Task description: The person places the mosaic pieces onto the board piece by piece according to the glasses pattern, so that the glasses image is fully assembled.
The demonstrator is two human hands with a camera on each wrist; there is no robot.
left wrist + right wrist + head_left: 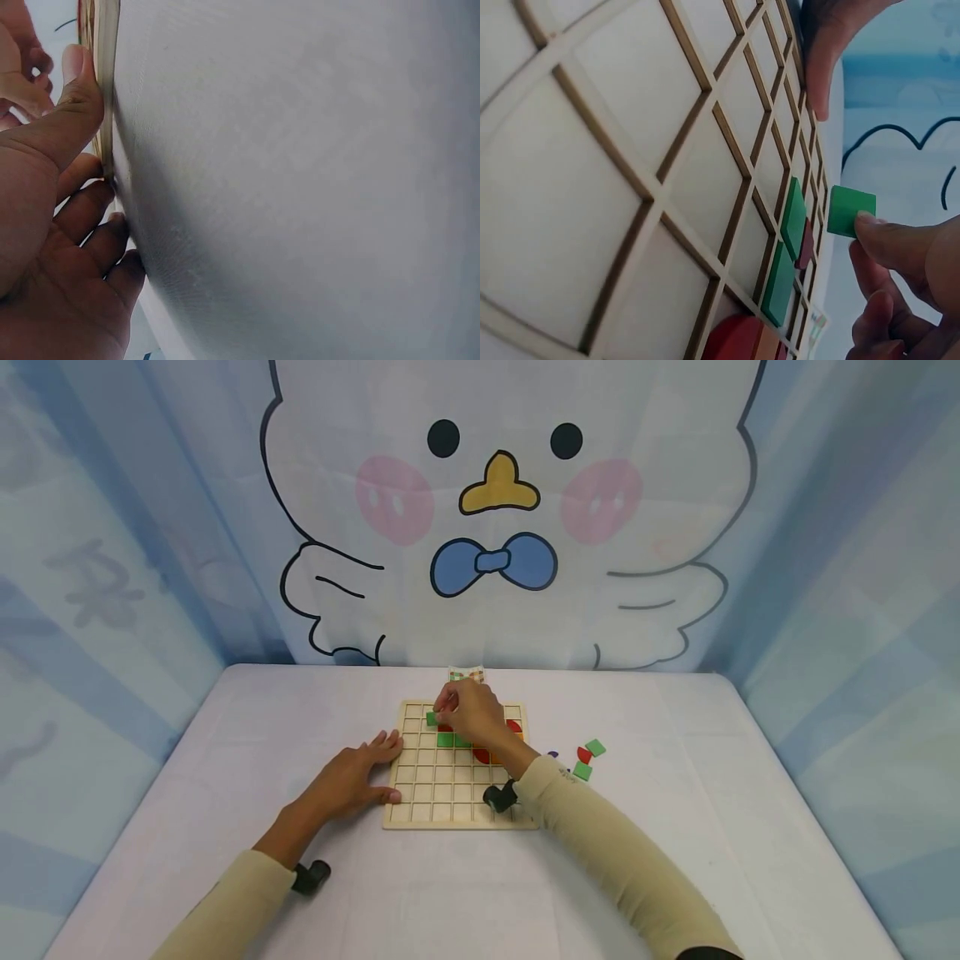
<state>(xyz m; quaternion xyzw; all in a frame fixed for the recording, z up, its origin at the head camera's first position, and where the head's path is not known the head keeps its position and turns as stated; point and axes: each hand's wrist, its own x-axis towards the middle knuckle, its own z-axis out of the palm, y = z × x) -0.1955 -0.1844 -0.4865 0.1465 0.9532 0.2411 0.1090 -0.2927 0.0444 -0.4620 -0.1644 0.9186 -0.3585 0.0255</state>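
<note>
A wooden grid board (433,793) lies on the table, with several coloured tiles seated in its upper rows. At its left edge, my left hand (356,774) rests with spread fingers; the thumb touches the frame lower down. My right hand (472,712) is over the upper part of the board and pinches a green square tile (847,208) between thumb and fingers. The right wrist view shows that tile held just off the grid. Two green tiles (780,283) and a dark red piece sit in cells nearby. A red rounded piece (733,339) is closer to the camera.
Right of the board lie loose pieces: a green tile (596,747), a red piece (584,755), another green tile (582,770) and a blue one (553,753) partly behind the sleeve. A patterned card (467,674) is at the table's back edge, partly covered by my right hand.
</note>
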